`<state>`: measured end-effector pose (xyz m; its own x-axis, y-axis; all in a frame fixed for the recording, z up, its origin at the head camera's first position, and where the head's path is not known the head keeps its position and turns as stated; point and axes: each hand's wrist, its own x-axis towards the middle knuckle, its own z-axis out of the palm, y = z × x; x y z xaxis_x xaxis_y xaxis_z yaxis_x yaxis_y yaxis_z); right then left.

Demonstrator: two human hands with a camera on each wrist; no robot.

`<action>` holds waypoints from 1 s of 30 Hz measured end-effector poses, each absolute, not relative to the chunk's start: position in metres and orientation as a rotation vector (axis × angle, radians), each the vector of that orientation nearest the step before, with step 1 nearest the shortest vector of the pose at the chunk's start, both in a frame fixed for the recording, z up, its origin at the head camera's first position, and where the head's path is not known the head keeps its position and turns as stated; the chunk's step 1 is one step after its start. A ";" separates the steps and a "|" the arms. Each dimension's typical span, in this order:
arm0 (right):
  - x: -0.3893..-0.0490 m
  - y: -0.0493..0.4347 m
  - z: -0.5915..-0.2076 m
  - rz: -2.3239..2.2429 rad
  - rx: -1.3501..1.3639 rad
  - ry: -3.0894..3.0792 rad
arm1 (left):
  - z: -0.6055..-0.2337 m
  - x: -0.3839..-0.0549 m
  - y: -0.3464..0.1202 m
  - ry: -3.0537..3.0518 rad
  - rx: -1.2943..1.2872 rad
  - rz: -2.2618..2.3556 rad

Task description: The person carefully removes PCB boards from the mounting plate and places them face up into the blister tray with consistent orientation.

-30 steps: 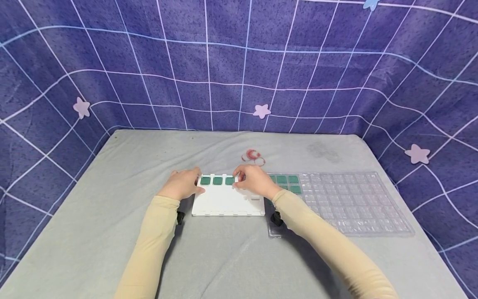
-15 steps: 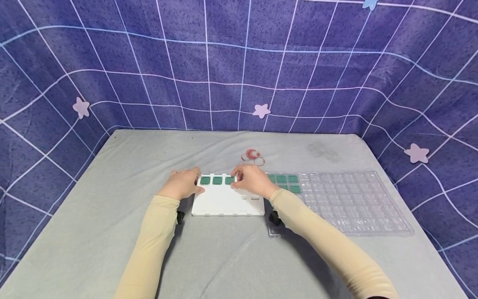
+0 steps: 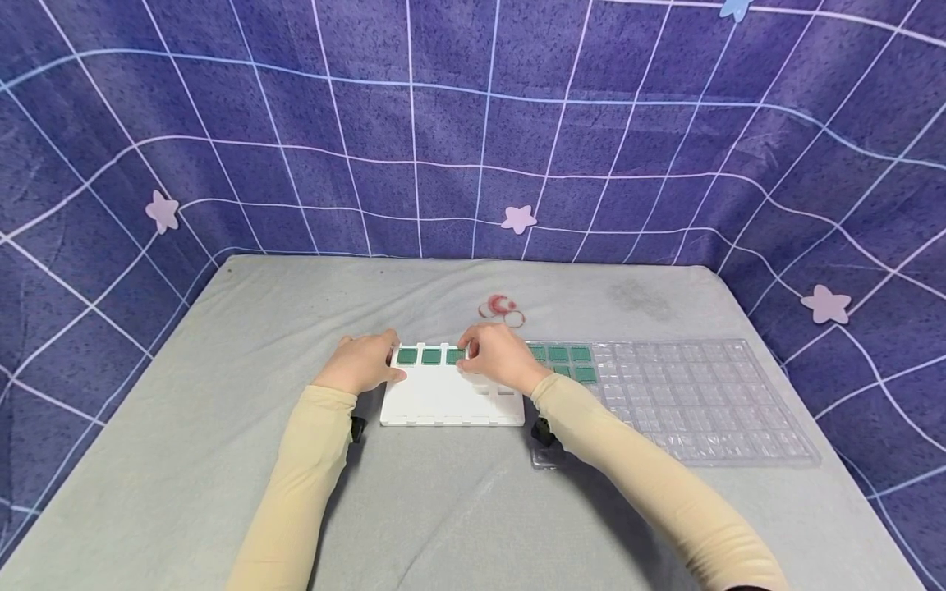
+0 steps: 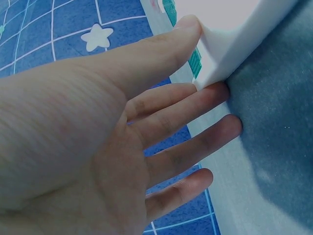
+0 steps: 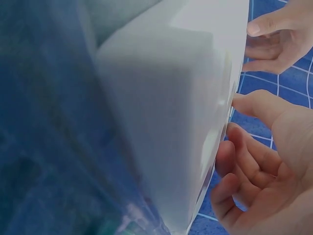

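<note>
A white tray (image 3: 443, 398) lies on the cloth, with a row of green square chips (image 3: 431, 357) in slots along its far edge. My left hand (image 3: 360, 363) holds its far left corner; in the left wrist view the thumb (image 4: 188, 27) lies on top and fingertips meet the side. At the far edge, the thumb and forefinger of my right hand (image 3: 497, 355) close about the right-hand end of the row, at the third chip (image 3: 455, 357). In the right wrist view its other fingers curl below the thumb; the chip between the fingertips is hidden there.
To the right lies a clear plastic tray (image 3: 702, 402) of many small pockets, several holding green chips (image 3: 580, 354). My right forearm (image 3: 628, 451) crosses over its left part. Red marks (image 3: 501, 307) show on the grey cloth behind; a blue gridded curtain (image 3: 443, 123) closes off the back and sides.
My right hand has shifted very slightly left along the row of chips, its fingertips now closer to the third one. The left hand and the white tray stay put.
</note>
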<state>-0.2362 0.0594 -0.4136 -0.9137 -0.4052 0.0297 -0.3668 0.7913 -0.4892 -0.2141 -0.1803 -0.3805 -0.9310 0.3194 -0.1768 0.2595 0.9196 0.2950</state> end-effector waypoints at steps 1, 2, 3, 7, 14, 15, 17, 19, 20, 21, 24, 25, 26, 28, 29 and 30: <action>-0.236 0.059 -0.414 -0.765 -0.628 2.903 | -0.380 -0.214 -0.180 2.859 0.437 0.394; -0.236 0.059 -0.414 -0.762 -0.627 2.905 | -0.380 -0.214 -0.181 2.858 0.437 0.393; -0.236 0.059 -0.414 -0.761 -0.630 2.907 | -0.381 -0.215 -0.181 2.858 0.437 0.392; -0.237 0.060 -0.414 -0.773 -0.633 2.909 | -0.381 -0.215 -0.181 2.857 0.438 0.389; -0.236 0.060 -0.413 -0.786 -0.623 2.899 | -0.382 -0.215 -0.182 2.855 0.442 0.379; -0.236 0.060 -0.412 -0.785 -0.623 2.900 | -0.382 -0.215 -0.182 2.855 0.441 0.379; -0.236 0.060 -0.412 -0.784 -0.625 2.900 | -0.382 -0.215 -0.182 2.854 0.441 0.379; -0.235 0.060 -0.411 -0.786 -0.626 2.900 | -0.381 -0.215 -0.181 2.853 0.439 0.380; -0.235 0.060 -0.411 -0.784 -0.627 2.901 | -0.381 -0.215 -0.181 2.853 0.438 0.382; -0.235 0.060 -0.411 -0.784 -0.627 2.901 | -0.381 -0.215 -0.181 2.852 0.437 0.382; -0.235 0.060 -0.411 -0.786 -0.623 2.902 | -0.382 -0.215 -0.181 2.851 0.436 0.387; -0.235 0.060 -0.410 -0.788 -0.620 2.900 | -0.382 -0.216 -0.181 2.852 0.436 0.387; -0.235 0.060 -0.410 -0.791 -0.616 2.898 | -0.382 -0.216 -0.181 2.852 0.436 0.387; -0.235 0.060 -0.410 -0.797 -0.612 2.896 | -0.382 -0.216 -0.181 2.853 0.436 0.387; -0.235 0.060 -0.410 -0.799 -0.610 2.895 | -0.382 -0.216 -0.181 2.855 0.437 0.388; -0.235 0.060 -0.409 -0.801 -0.610 2.894 | -0.382 -0.216 -0.181 2.855 0.437 0.388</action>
